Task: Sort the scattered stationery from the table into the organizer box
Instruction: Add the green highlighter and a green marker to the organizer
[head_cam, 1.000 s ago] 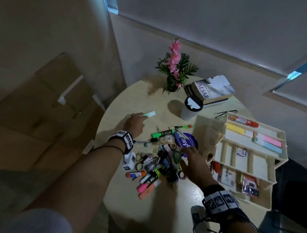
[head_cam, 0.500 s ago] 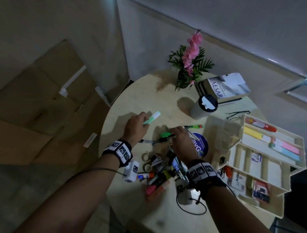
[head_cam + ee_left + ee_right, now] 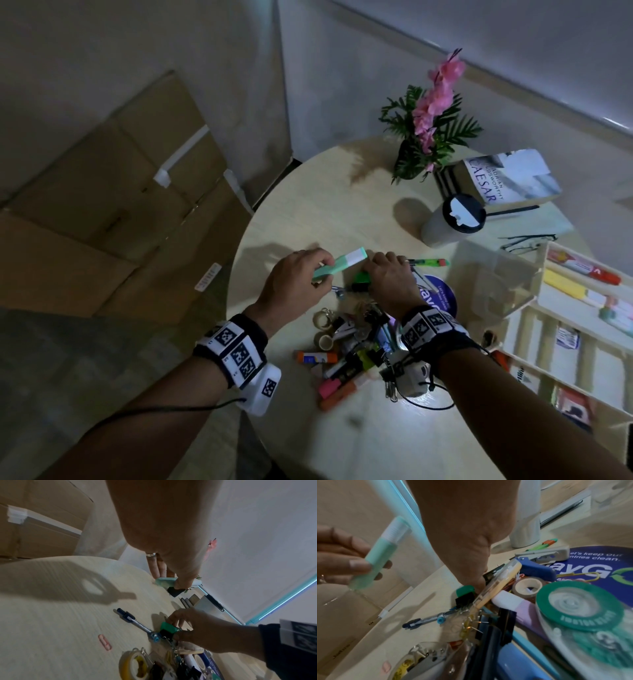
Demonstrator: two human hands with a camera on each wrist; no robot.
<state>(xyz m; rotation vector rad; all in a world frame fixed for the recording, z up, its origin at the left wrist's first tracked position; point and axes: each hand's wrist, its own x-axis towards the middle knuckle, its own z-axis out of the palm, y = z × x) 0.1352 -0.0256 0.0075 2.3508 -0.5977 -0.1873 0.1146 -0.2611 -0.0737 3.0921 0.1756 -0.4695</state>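
My left hand [image 3: 317, 272] holds a mint-green highlighter [image 3: 339, 265] with a white cap above the table, tilted; it also shows in the wrist views [image 3: 167, 580] [image 3: 383, 555]. Just right of it, my right hand [image 3: 375, 275] pinches a green-capped marker [image 3: 361, 279] with a black body [image 3: 169, 626] at the far edge of the stationery pile [image 3: 356, 346]. The marker still lies on the table. The cream organizer box [image 3: 542, 274] stands open at the right with several highlighters in its top tray.
A blue pen [image 3: 135, 622], a pink paper clip [image 3: 105, 641], tape rolls [image 3: 323, 341] and a glue stick [image 3: 315, 357] lie around the pile. Behind are a tumbler [image 3: 452, 221], a flower pot [image 3: 428, 137], a book [image 3: 503, 181] and glasses [image 3: 527, 240]. Cardboard boxes [image 3: 102, 205] stand left of the table.
My left hand has lifted the mint highlighter off the table. My right hand has moved from the near side of the pile to its far edge and taken hold of the green-capped marker.
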